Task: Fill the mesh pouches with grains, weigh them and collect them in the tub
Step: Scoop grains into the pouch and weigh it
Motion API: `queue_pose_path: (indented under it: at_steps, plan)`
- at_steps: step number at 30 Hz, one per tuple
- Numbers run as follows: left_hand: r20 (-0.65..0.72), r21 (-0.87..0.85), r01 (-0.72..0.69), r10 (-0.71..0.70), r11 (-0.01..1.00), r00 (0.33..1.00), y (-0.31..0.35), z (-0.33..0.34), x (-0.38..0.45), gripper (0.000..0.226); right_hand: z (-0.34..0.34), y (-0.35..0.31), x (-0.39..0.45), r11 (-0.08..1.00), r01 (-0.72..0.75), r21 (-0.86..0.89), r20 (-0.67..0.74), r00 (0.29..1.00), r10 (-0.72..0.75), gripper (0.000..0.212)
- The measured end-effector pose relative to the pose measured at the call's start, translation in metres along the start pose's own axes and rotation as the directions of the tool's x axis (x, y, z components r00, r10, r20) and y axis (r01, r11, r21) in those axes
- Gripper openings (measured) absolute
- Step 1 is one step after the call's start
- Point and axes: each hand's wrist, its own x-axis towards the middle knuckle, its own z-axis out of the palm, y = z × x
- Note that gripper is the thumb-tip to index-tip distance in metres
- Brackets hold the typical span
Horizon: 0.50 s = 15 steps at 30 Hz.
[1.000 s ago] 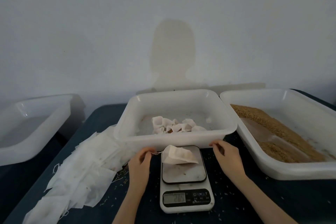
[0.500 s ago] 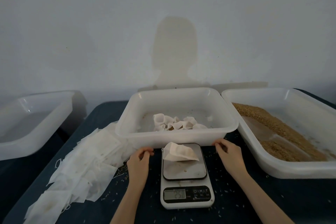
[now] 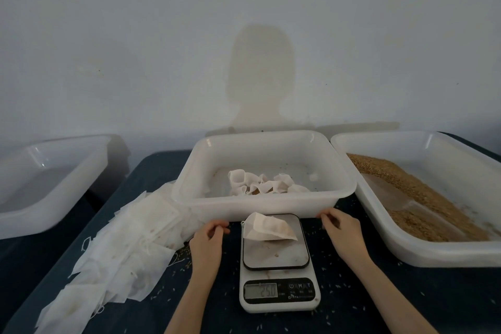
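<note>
A filled white mesh pouch (image 3: 268,229) lies on the plate of a small digital scale (image 3: 279,290), whose display reads about 250. My left hand (image 3: 207,238) rests on the dark table just left of the scale, fingers loosely curled and holding nothing. My right hand (image 3: 340,230) rests the same way to the right of the scale. Neither hand touches the pouch. Behind the scale stands the white collecting tub (image 3: 265,205), with several filled pouches (image 3: 260,184) in it.
A white tub of brown grain (image 3: 423,192) with a clear scoop in it stands at the right. A pile of flat empty pouches (image 3: 130,249) spreads to the left of the scale. Another white tub (image 3: 40,184) sits far left. Loose grains dot the table.
My left hand has let go of the pouch's drawstring and drawn slightly away. The pouch now lies free on the scale. My right hand has barely moved.
</note>
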Motion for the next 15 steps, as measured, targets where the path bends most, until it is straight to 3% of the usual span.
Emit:
queue_pose_path:
  at_steps: [15]
  plan:
    - [0.014,0.008,0.003,-0.003,1.0,1.0,0.0005,-0.0004,-0.0005,0.024,-0.001,-0.0021,-0.0015,1.0,-0.015,-0.015,0.015,1.0,0.015,0.022]
